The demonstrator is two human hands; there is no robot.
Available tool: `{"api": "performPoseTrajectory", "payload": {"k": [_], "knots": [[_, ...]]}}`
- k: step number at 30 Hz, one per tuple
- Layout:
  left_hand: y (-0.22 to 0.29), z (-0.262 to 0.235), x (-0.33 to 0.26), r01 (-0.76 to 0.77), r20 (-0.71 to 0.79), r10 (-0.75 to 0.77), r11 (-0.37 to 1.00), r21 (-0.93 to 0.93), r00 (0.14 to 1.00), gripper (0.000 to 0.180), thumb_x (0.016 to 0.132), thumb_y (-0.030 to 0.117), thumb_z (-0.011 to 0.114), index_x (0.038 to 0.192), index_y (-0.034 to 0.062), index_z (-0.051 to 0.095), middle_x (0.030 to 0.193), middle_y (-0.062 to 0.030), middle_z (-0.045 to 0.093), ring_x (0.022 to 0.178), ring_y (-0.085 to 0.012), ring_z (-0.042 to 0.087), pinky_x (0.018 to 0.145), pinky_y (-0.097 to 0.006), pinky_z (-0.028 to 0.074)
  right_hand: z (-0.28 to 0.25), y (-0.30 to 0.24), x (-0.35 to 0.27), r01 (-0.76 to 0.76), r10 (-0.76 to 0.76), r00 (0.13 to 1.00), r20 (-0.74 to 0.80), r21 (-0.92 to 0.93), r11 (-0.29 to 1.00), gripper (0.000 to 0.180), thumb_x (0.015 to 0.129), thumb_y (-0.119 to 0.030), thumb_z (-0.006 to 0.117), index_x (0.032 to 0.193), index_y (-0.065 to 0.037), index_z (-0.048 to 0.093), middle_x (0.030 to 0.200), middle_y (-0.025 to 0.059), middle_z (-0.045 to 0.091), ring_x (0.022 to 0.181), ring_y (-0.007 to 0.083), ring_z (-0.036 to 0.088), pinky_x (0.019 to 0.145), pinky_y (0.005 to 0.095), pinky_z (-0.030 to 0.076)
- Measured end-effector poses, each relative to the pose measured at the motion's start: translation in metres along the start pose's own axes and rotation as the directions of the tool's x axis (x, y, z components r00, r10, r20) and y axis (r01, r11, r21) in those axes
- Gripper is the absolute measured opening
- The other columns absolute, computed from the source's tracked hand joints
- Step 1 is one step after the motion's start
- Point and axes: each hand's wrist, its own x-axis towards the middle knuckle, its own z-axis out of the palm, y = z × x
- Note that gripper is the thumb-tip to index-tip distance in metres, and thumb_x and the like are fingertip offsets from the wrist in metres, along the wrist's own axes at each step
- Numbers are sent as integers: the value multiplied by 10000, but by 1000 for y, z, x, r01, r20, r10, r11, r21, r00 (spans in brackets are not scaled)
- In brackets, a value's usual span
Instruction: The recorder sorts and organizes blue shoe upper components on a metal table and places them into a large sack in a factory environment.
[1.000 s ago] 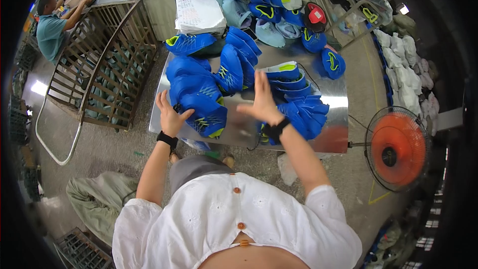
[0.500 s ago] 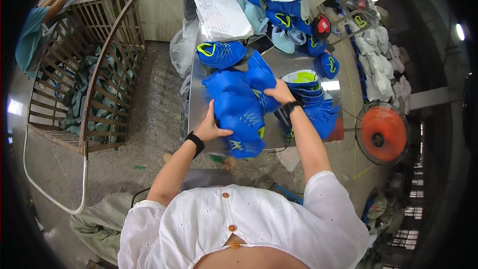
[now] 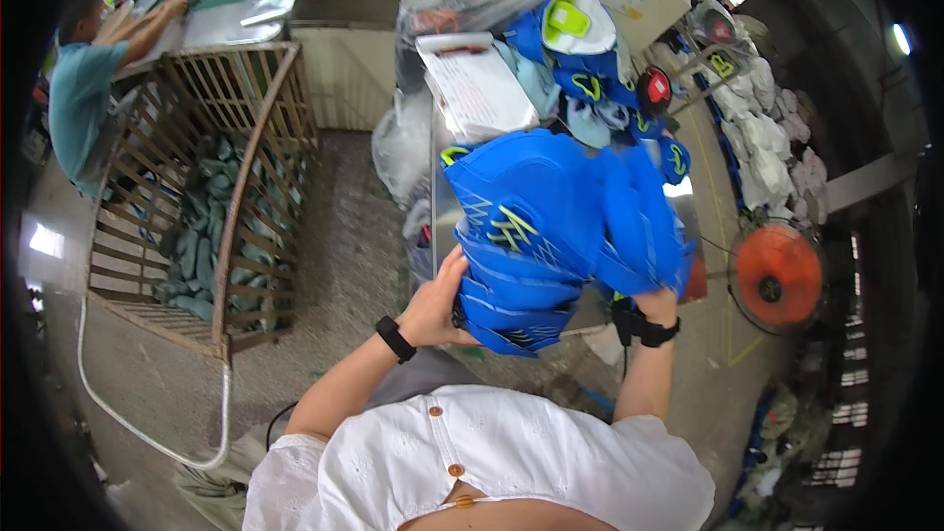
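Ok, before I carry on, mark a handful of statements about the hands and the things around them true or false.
1. The left hand is on the blue uppers. True.
2. The right hand is down on the floor. False: it is raised, at the blue uppers too.
3. The fan is to the right of both hands. True.
4. The crate holds white sacks. False: it holds green pieces.
5. The notepad has blue pages. False: they are white.
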Motion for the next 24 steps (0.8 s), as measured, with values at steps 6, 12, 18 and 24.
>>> {"api": "performPoseTrajectory", "payload": {"k": [6,12,18,24], "knots": [[-30,-94,32,-232,58,235,833,503,970,891,475,321,797,1192,26,357,1256,-245,322,831,-402,540,669,-412,486,73,-21,48,309,-319,941,113,96,946,288,677,-56,663,955,-28,592,919,79,591,850,206,558,756,322,441],[-81,-201,92,25,-125,29,913,408,992,529,617,164,675,1106,48,510,1139,-167,495,1032,-332,472,835,-397,421,139,-10,164,668,-693,702,165,185,721,293,699,-54,652,981,-16,577,909,79,590,868,214,557,771,326,449],[-113,-292,113,175,-344,-70,942,287,936,508,628,167,672,1100,59,520,1116,-148,517,1066,-337,447,912,-406,358,231,-53,228,877,-903,412,119,216,429,229,630,-174,676,823,-65,620,789,89,563,757,271,545,694,397,421],[-167,-357,99,205,-404,98,741,640,909,541,583,189,701,1080,61,532,1100,-148,525,1065,-354,447,937,-427,321,298,-89,296,894,-893,431,131,72,442,298,591,-227,670,855,-97,629,750,40,516,676,237,513,624,353,380]]}}
